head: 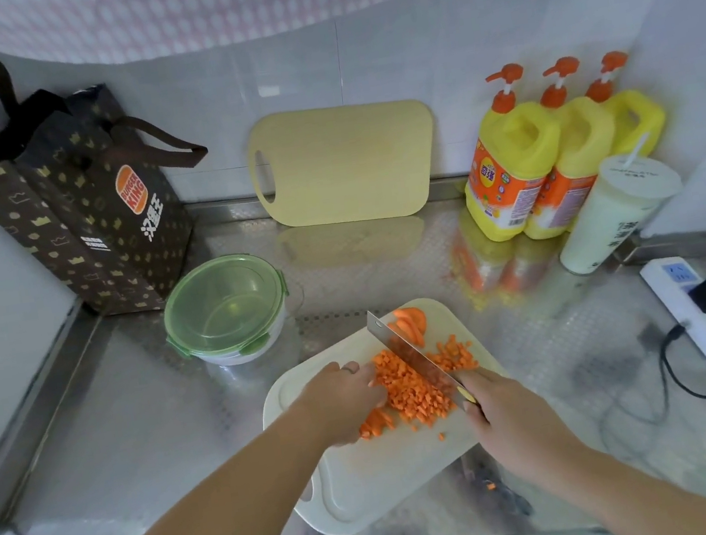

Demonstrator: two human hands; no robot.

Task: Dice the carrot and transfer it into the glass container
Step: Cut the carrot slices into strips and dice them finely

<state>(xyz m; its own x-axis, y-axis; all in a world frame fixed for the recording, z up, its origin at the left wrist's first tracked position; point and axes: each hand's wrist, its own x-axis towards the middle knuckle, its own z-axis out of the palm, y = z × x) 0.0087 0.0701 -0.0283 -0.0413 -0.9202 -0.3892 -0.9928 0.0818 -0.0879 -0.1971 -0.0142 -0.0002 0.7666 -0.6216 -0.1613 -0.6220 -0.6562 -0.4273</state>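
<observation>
Steel counter (138, 433), board (372, 482) near front edge, right hand (513, 417) gripping knife (403, 346)

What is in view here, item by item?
white cutting board: 1, white, counter front
diced carrot: one pile, orange, on that board
carrot slices: few, orange, board's far end
knife: 1, steel blade, over the dice
glass container: 1, clear, green lid on, left of board
yellow cutting board: 1, pale yellow, leaning on wall
detergent bottles: 3, yellow with orange pumps, back right
cup: 1, white with straw, beside bottles
paper bag: 1, brown, back left
power strip: 1, white, right edge
left hand: 1, resting on carrot pieces
right hand: 1, gripping knife handle
</observation>
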